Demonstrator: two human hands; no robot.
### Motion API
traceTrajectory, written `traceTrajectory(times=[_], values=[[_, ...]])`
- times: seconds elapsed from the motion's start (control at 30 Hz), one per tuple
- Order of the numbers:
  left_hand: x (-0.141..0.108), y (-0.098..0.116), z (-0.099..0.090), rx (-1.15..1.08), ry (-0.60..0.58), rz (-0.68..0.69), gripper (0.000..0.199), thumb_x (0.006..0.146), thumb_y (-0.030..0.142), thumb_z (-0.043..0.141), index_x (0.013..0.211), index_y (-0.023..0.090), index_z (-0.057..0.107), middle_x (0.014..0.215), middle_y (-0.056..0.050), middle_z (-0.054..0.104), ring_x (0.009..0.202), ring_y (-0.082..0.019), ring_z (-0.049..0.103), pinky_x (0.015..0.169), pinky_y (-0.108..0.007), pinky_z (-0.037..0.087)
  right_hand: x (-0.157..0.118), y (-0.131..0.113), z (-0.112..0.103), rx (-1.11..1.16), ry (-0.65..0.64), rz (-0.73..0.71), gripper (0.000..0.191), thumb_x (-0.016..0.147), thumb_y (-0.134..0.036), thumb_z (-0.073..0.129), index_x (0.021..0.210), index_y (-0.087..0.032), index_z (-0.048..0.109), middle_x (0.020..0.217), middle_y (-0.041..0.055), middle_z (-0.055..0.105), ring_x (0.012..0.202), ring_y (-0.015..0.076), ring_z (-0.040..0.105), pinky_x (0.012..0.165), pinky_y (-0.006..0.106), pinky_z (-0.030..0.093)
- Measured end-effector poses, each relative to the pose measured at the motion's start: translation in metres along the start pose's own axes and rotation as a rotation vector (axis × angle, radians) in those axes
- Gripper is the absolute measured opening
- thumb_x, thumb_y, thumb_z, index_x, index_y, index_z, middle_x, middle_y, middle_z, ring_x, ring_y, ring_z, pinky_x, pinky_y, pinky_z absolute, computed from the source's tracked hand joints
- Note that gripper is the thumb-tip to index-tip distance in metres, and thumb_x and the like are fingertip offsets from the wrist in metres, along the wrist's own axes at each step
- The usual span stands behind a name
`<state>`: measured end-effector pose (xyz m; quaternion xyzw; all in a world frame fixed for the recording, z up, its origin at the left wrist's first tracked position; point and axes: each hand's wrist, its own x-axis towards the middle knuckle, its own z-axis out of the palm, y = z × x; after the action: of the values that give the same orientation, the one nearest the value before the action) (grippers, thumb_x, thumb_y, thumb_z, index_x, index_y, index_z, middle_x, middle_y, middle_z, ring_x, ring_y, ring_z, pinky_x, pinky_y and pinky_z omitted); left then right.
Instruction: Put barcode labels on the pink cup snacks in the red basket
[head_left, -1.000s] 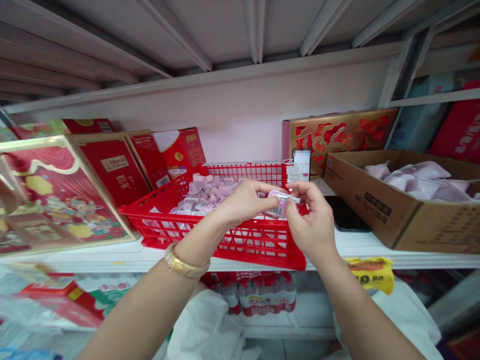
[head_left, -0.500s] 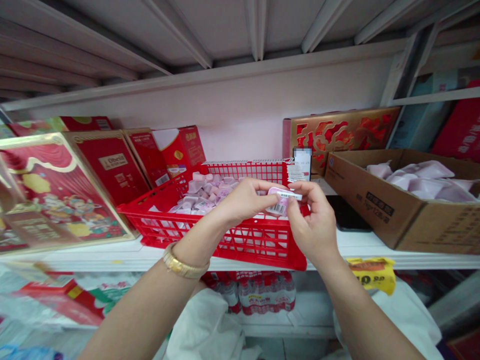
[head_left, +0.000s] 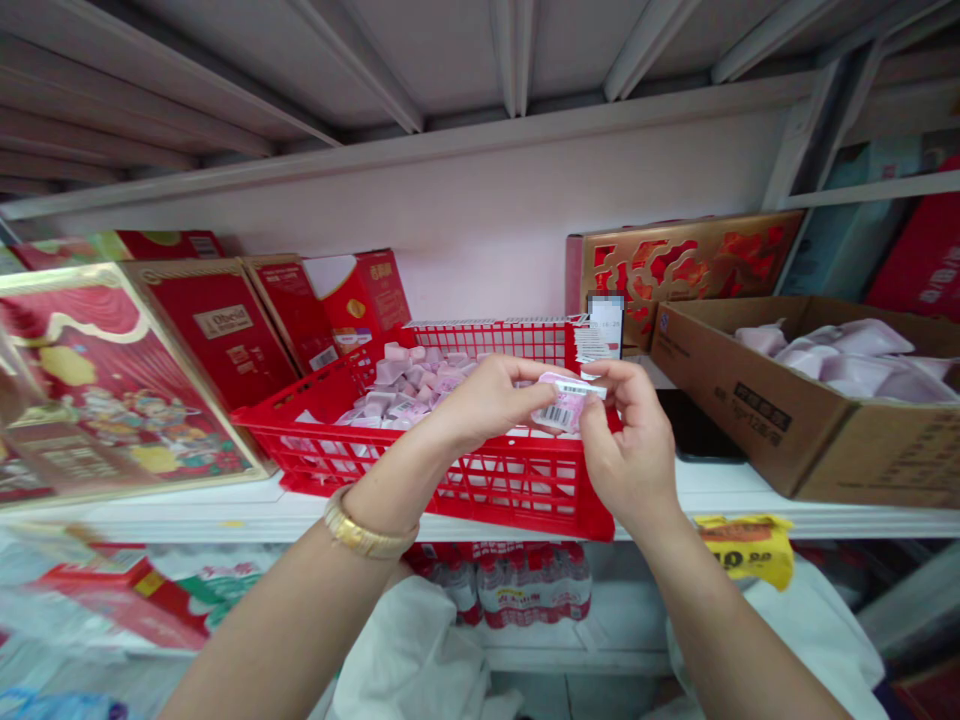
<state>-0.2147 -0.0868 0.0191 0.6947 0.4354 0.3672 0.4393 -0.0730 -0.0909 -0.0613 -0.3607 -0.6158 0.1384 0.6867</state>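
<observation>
Two hands meet just above the front right part of a red basket (head_left: 592, 505), with a small pink pack (head_left: 556, 412) between them. The left hand (head_left: 487, 400) has its fingers closed on the pack, the thumb lying over its left side. A printed barcode shows on the face turned to the camera. A narrow white label (head_left: 574, 388), with small dark marks, lies across the upper part of the pack. The right hand (head_left: 630, 435) pinches the right end of this label, thumb and forefinger together; whether they also grip the pack's edge, I cannot tell. A gold band (head_left: 367, 530) circles the left wrist.

The basket stands on a white shelf (head_left: 255, 505) and holds a heap of loose pink packs (head_left: 424, 375). At its back right corner, a phone (head_left: 609, 338) stands upright with its screen lit. A flat black thing (head_left: 701, 430) lies on the shelf to the right, beside a brown carton (head_left: 862, 455) of pale pink packs. Behind these stands a gold box (head_left: 690, 262) with red cutouts. Red boxes (head_left: 356, 295) and a gold-edged gift box (head_left: 142, 400) stand to the left of the basket. Below are bottles (head_left: 532, 590) in wrap and, to their right, a yellow tag (head_left: 750, 550).
</observation>
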Motion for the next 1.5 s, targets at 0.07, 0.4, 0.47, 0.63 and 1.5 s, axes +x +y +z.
traceTrajectory(times=[0.07,0.4,0.47,0.63,1.5], values=[[0.000,-0.001,-0.001,0.006,-0.001,0.013,0.026,0.076,0.013,0.060,0.091,0.016,0.080,0.071,0.000,0.070,0.059,-0.007,0.052,0.061,-0.019,0.047,0.000,0.000,0.000,0.009,0.004,0.007,0.022,0.085,-0.019,0.054,0.107,-0.023,0.056,0.090,0.0015,0.066,0.074,0.0152,0.061,0.071,0.031,0.049],[0.003,-0.006,-0.003,-0.020,-0.020,0.001,0.032,0.076,0.014,0.057,0.099,0.015,0.079,0.078,-0.002,0.073,0.068,-0.010,0.061,0.068,-0.022,0.050,-0.002,0.000,0.002,0.075,-0.007,0.051,0.030,0.085,-0.019,0.054,0.114,-0.024,0.051,0.091,0.0021,0.065,0.081,0.0171,0.064,0.074,0.034,0.050],[0.003,-0.006,-0.003,0.005,-0.021,0.012,0.031,0.077,0.015,0.058,0.100,0.016,0.079,0.081,-0.003,0.075,0.072,-0.011,0.063,0.070,-0.023,0.051,-0.002,0.000,0.003,0.089,-0.004,0.060,0.031,0.086,-0.020,0.055,0.116,-0.024,0.049,0.089,0.0014,0.065,0.080,0.0170,0.063,0.073,0.033,0.050],[0.004,-0.009,-0.008,0.025,-0.017,0.124,0.029,0.077,0.027,0.069,0.102,0.016,0.078,0.094,-0.007,0.077,0.086,-0.016,0.067,0.080,-0.028,0.054,-0.001,0.000,0.004,0.109,0.021,0.073,0.029,0.084,-0.027,0.062,0.109,-0.024,0.048,0.083,-0.0020,0.060,0.069,0.0136,0.056,0.068,0.030,0.047],[0.102,0.100,0.171,-0.002,-0.335,0.243,0.056,0.077,0.005,0.062,0.133,0.007,0.059,0.103,-0.011,0.072,0.088,-0.018,0.068,0.082,-0.030,0.053,0.057,0.027,-0.194,-0.194,0.545,-0.038,0.020,0.079,-0.036,0.071,0.080,-0.022,0.057,0.071,-0.0011,0.063,0.062,0.0167,0.066,0.058,0.029,0.051]])
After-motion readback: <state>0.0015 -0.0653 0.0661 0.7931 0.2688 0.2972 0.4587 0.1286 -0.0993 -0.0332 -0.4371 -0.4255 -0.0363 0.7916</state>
